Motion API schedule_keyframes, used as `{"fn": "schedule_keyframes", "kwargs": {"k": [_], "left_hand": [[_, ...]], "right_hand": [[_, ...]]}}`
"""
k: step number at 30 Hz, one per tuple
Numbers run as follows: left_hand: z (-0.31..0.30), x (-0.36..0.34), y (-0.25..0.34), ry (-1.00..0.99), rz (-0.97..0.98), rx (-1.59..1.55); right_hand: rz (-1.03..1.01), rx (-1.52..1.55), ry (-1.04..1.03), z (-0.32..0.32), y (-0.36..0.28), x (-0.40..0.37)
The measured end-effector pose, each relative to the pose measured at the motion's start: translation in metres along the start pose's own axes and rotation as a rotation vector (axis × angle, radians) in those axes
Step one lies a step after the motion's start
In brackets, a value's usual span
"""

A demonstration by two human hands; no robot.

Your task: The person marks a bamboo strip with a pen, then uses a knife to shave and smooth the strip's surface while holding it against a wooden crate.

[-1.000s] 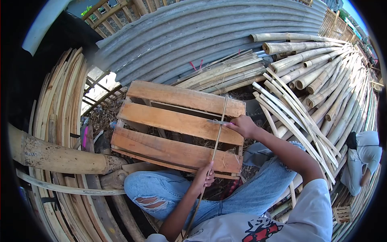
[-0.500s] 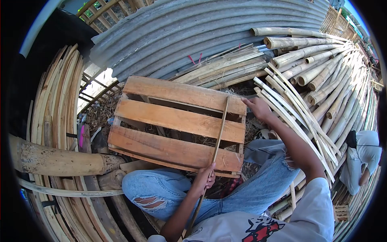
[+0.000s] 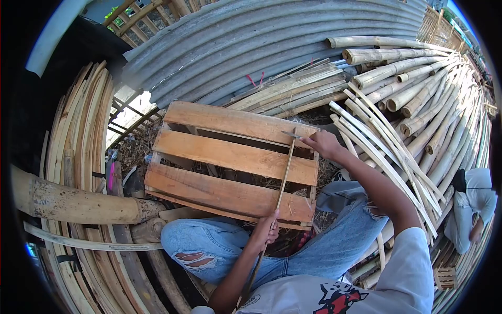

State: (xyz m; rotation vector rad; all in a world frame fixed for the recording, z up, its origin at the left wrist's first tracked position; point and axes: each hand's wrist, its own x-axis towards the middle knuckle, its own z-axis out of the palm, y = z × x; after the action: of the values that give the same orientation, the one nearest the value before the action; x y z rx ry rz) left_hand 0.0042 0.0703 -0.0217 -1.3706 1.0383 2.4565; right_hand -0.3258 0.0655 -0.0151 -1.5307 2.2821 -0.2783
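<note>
A thin bamboo strip [image 3: 285, 177] lies slanted across the right part of an upturned slatted wooden crate [image 3: 225, 160]. My left hand [image 3: 265, 231] is closed round the strip at the crate's near edge, and the strip's lower end runs down past my forearm. At the crate's far right corner, my right hand [image 3: 321, 143] grips a small knife [image 3: 291, 134]. The blade points left and crosses the strip close to its far end. The knife's handle is mostly hidden in my fingers.
Bamboo poles [image 3: 418, 99] and pale split strips [image 3: 384, 152] lie at the right. Corrugated sheet metal [image 3: 261, 47] stands behind the crate. Long wooden slats [image 3: 78, 136] and a thick bamboo pole [image 3: 83, 205] are at the left. Another person [image 3: 470, 204] sits at the far right.
My right hand has moved slightly left and down, and the knife blade now shows across the strip. The crate appears shifted slightly right in view. My left hand keeps its hold.
</note>
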Motion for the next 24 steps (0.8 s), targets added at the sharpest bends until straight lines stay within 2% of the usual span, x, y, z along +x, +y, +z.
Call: {"fn": "schedule_keyframes", "kwargs": {"k": [2,4,6,7,8,10,12,14,16,17,22,24], "left_hand": [[-0.003,-0.001,0.001,-0.037,-0.031,-0.047],[-0.001,-0.002,0.001,-0.034,-0.029,-0.064],[-0.001,-0.004,-0.003,-0.03,-0.023,-0.073],[0.0,-0.002,-0.001,-0.039,-0.002,-0.074],[0.0,0.001,-0.001,-0.048,0.004,-0.071],[-0.004,0.003,-0.004,-0.057,-0.033,-0.083],[-0.006,0.003,-0.004,-0.06,-0.042,-0.081],[-0.008,0.002,-0.008,-0.079,-0.057,-0.114],[-0.008,0.001,-0.01,-0.072,-0.048,-0.104],[-0.006,0.002,-0.011,-0.067,-0.035,-0.097],[-0.003,-0.001,-0.012,-0.045,-0.015,-0.077],[-0.004,0.0,-0.015,-0.034,-0.001,-0.074]], "right_hand": [[-0.062,0.072,-0.069,0.017,-0.016,-0.012],[-0.184,0.008,-0.033,0.029,-0.015,-0.016],[-0.04,0.066,0.055,0.02,0.009,0.004],[0.029,-0.041,0.03,0.002,0.019,0.013],[-0.029,-0.084,0.052,0.0,0.022,0.014],[-0.04,-0.036,-0.03,0.001,-0.002,-0.004],[-0.168,-0.014,-0.07,0.019,-0.021,-0.019],[-0.112,-0.011,-0.036,0.016,-0.019,-0.013],[0.088,0.023,0.075,0.003,0.009,0.01],[0.085,-0.114,0.078,0.004,0.029,0.016],[0.1,-0.128,0.138,0.002,0.021,-0.001],[0.182,0.056,0.159,-0.005,0.016,-0.002]]}}
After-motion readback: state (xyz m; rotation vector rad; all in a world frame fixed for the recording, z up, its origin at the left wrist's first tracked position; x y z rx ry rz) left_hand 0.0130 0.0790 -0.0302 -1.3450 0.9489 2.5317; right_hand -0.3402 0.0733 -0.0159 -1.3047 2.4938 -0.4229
